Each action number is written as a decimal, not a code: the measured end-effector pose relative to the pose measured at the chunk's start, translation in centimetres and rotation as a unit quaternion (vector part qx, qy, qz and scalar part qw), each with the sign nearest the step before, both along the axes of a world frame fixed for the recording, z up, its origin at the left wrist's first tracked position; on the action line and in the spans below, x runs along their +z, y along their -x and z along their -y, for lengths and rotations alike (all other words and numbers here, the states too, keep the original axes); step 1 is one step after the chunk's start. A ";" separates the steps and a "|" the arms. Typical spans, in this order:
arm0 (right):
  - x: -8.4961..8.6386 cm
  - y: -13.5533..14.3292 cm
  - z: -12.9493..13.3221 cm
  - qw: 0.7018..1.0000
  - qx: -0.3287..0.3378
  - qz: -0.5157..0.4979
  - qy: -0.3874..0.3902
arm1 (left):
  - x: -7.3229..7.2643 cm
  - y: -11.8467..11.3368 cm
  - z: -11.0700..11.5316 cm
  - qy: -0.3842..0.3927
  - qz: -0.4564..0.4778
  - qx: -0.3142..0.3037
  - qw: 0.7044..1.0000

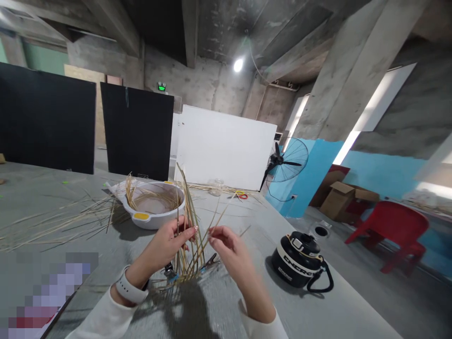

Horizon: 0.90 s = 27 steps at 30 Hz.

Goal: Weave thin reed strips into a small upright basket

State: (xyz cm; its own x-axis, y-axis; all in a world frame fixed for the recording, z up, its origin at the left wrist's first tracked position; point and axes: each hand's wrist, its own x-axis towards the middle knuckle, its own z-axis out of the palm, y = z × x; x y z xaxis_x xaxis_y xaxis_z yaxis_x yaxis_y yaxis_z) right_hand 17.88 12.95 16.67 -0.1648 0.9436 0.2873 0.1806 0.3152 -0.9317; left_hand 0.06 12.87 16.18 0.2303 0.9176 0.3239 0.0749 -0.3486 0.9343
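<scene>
A partly woven bundle of straw strands (192, 269) stands on the table, its long ends pointing up and fanning out. Small clips sit low on it, a dark one (170, 272) at the left and a metal one (211, 262) at the right. My left hand (165, 242), with a white watch band on the wrist, is closed around upright strands, thumb against fingers. At the bundle's right side, my right hand (228, 247) pinches a thin strand between thumb and fingertips. Behind my left hand is a white basin (153, 221) with more strands inside.
Loose strands (67, 221) spread over the table's left side. A black bottle (298, 259) with a strap stands at the right. Scissors (240, 194) and a clear container (215, 187) lie toward the back. Beyond are a white board (226, 146), a fan (287, 160) and a red chair (393, 230).
</scene>
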 end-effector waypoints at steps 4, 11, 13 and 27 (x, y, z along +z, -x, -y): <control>-0.3 0.8 0.1 0.985 0.140 -0.057 0.081 | -0.1 0.0 0.0 0.002 -0.006 -0.011 1.000; -0.6 0.8 0.0 0.973 0.156 -0.105 0.130 | 0.1 0.5 -0.2 0.007 -0.012 -0.024 1.000; -0.7 0.8 -0.2 0.970 0.166 -0.117 0.133 | 0.2 0.5 -0.1 0.014 -0.012 -0.035 0.999; -0.8 2.1 0.4 0.987 0.084 -0.104 0.088 | 0.3 0.3 0.2 0.011 -0.005 0.027 1.000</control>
